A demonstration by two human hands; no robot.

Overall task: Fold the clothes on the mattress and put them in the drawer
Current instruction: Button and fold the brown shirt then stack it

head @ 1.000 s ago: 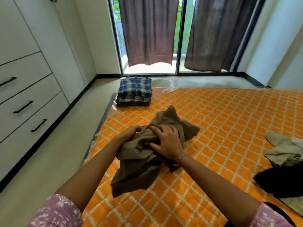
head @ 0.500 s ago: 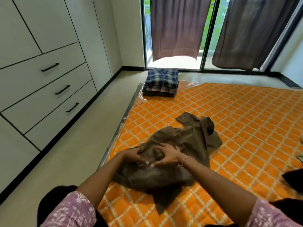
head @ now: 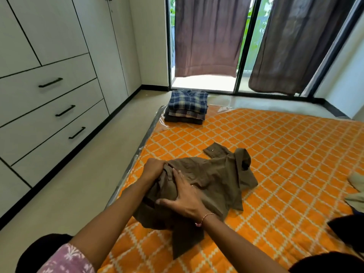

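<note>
The olive-brown shirt [head: 212, 180] lies crumpled on the orange quilted mattress [head: 285, 154], near its left edge, and we have both hands on it. Our left hand [head: 155, 170] grips a bunched fold at the garment's left side, fingers curled into the cloth. Our right hand [head: 185, 198] presses down on the middle of the fabric with fingers spread and mostly straight; we cannot tell whether the thumb pinches anything underneath. A cuff with a small button sticks out at the far side, and a loose strip of cloth trails toward us, so we judge this shirt is only being gathered or smoothed, with no clean fold made yet.

As for progress, a stack of folded shirts [head: 187, 107], a blue plaid one on top, sits at the far left corner of the mattress, well apart from the shirt in hand. That part looks done. Still unfolded are a pale beige garment [head: 356, 190] at the right edge of the view and a dark piece [head: 346, 231] near it; how many items lie there we cannot say, since they are cut off.

The three drawers [head: 53, 107] in the white wardrobe to our left are all closed, each with a black handle. Nothing appears to have gone into them from what shows, so folding the remaining clothes and moving everything into a drawer is still ahead.
</note>
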